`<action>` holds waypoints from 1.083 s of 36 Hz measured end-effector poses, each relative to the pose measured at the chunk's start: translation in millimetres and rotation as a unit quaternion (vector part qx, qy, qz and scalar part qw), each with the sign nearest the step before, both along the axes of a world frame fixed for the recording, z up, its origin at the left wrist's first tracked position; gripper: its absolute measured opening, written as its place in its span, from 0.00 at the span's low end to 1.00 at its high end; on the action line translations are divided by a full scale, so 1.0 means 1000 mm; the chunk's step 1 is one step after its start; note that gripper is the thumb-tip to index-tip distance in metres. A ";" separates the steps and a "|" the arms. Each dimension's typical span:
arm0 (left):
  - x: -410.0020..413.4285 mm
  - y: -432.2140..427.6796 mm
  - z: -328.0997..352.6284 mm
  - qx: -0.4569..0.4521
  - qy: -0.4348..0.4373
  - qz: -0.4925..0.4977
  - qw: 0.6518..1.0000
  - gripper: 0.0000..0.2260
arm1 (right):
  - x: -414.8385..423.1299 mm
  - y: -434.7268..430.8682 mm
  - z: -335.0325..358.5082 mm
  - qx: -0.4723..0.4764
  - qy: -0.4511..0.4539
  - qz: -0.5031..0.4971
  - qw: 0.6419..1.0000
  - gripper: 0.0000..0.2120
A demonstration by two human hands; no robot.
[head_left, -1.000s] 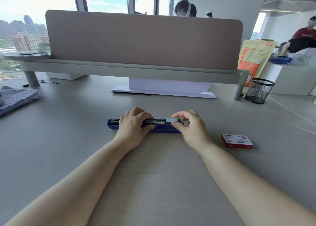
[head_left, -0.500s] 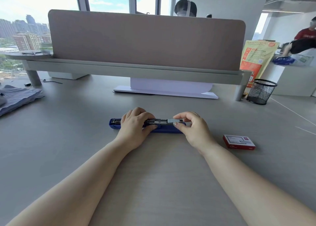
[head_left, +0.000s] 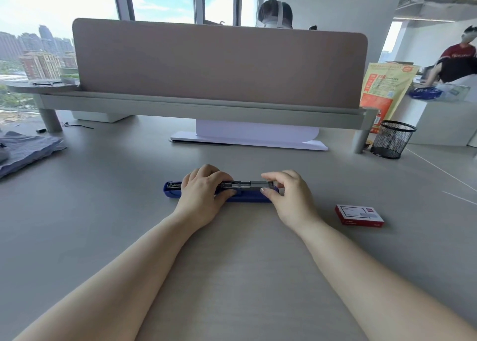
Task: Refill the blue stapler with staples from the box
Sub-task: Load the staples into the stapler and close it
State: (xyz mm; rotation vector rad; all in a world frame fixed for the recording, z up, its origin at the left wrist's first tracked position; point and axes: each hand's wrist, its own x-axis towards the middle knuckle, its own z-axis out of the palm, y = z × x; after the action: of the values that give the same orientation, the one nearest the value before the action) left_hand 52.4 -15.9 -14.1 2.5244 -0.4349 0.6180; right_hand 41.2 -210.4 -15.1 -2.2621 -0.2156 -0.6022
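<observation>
The blue stapler (head_left: 247, 198) lies opened flat along the desk, its metal staple channel facing up. My left hand (head_left: 202, 192) presses down on its middle-left part and covers it there. My right hand (head_left: 286, 193) pinches a silvery strip of staples (head_left: 260, 184) between thumb and forefinger at the channel's right end. The red and white staple box (head_left: 359, 215) lies shut on the desk to the right of my right hand, apart from it.
A black mesh pen cup (head_left: 392, 139) stands at the back right by the shelf leg. A white stand base (head_left: 247, 140) sits under the divider shelf (head_left: 206, 108). Folded grey cloth (head_left: 25, 150) lies at the left edge. A person sits behind the divider.
My right hand has shifted slightly along the channel's right end with the staple strip. The left hand stays on the stapler. The view has shifted a little.
</observation>
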 end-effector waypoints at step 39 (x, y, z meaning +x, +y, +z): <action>-0.015 -0.005 0.033 -0.451 -0.010 -0.084 0.888 0.22 | -0.001 -0.004 0.003 0.145 0.140 -0.013 0.980 0.13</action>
State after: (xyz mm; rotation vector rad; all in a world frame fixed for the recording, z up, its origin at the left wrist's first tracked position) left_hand 37.8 -20.7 18.7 1.5742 -0.2712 0.5930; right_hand 40.5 -214.5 -12.1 -2.0387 0.0408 -0.3005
